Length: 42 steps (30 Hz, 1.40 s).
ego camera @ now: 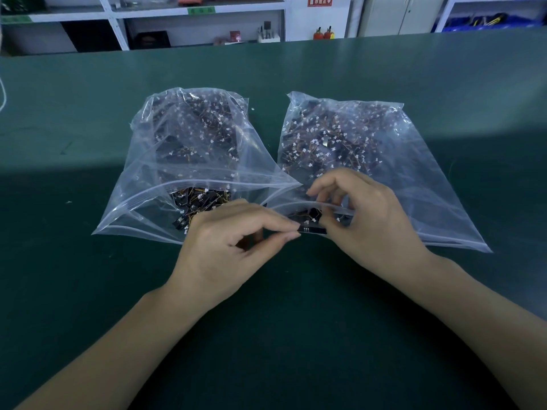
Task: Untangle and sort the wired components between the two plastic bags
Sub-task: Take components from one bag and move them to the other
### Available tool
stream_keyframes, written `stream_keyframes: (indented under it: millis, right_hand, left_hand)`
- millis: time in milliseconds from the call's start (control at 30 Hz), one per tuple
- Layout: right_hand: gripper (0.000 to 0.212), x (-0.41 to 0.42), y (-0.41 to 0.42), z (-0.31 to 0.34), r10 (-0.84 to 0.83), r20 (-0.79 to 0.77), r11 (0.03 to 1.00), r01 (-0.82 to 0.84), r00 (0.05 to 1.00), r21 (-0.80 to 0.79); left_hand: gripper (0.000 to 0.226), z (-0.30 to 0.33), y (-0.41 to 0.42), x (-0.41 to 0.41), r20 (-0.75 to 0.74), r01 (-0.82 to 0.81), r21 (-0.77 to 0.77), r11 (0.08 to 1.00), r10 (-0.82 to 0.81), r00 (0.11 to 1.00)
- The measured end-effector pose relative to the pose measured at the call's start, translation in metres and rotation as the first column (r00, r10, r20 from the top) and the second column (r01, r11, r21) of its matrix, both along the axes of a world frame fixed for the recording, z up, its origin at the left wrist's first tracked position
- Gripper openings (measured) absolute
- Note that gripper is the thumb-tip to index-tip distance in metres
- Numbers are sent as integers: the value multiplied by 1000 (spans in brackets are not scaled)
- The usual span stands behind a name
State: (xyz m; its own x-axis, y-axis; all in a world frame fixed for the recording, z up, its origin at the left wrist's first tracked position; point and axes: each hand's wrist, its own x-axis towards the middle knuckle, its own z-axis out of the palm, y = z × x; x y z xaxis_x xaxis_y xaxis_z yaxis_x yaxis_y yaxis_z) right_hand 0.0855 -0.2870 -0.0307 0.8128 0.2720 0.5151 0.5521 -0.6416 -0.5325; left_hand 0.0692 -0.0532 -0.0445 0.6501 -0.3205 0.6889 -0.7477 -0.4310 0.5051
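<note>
Two clear zip bags lie side by side on the green table, mouths toward me. The left bag (pixel 142 202) gapes open, showing black wired components with orange wires and white connectors (pixel 198 199). The right bag (pixel 414 179) holds a similar tangle. At the right bag's mouth a small black component (pixel 310 229) is pinched from both sides: my left hand (pixel 228 250) grips its left end with thumb and forefinger, my right hand (pixel 367 220) grips its right end. Part of it sits under the bag's lip.
The green table (pixel 88 113) stretches far beyond the bags. White shelving with boxes (pixel 148 31) and two red extinguishers (pixel 322 33) stand behind its far edge. A white cable (pixel 3 96) crosses the table's left edge.
</note>
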Motion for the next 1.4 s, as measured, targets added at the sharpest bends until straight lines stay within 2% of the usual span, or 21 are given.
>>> stream_keyframes:
  millis: [133, 233, 333, 500, 633, 733, 800, 900, 1033, 1100, 1200, 1300, 1400]
  right_hand:
    - [37, 0, 0, 0, -10, 36, 1000, 10, 999, 8]
    - [35, -1, 1, 1, -8, 59, 1000, 7, 998, 19]
    - [33, -2, 3, 1, 12, 56, 1000, -12, 998, 15]
    - [34, -3, 4, -1, 20, 44, 1000, -21, 999, 16]
    - [35, -3, 5, -2, 25, 34, 1000, -26, 999, 11]
    - [35, -3, 4, -1, 23, 23, 1000, -23, 999, 8]
    - [36, -4, 4, -1, 20, 10, 1000, -20, 1000, 0]
    - [35, -3, 3, -1, 19, -23, 999, -20, 1000, -31]
    - [32, -4, 5, -4, 23, -56, 996, -27, 998, -84]
    - [31, -5, 7, -5, 28, -56, 995, -33, 998, -91]
    - [29, -5, 7, -6, 36, -61, 994, -42, 997, -96]
    - [29, -5, 6, -6, 35, -72, 994, -43, 997, -103]
    - [29, -5, 6, -5, 30, -82, 994, -39, 996, -102]
  left_hand:
    - [5, -2, 1, 2, 24, -50, 54, 997, 48, 999]
    - [4, -3, 5, 7, 132, -189, 191, 963, 165, 977]
    - [7, -1, 2, 10, 246, -297, 243, 923, 238, 940]
    - [6, 1, -5, 6, 282, -338, 407, 848, 235, 930]
    - [11, 1, -6, 3, 243, -329, 511, 794, 234, 941]
    - [15, 3, -6, 0, 221, -280, 498, 821, 192, 956]
    - [10, 6, -4, -2, 153, -244, 432, 868, 196, 968]
    - [14, 11, 6, 0, 63, -322, 371, 871, 323, 944]
    - [29, 11, 33, 9, 30, -504, 408, 761, 541, 841]
    - [23, 13, 45, 14, -13, -527, 437, 728, 592, 806]
    - [2, 18, 58, 22, -130, -457, 489, 743, 580, 804]
    - [17, 23, 67, 22, -212, -334, 514, 790, 495, 843]
    - [18, 27, 67, 17, -253, -231, 556, 798, 428, 868]
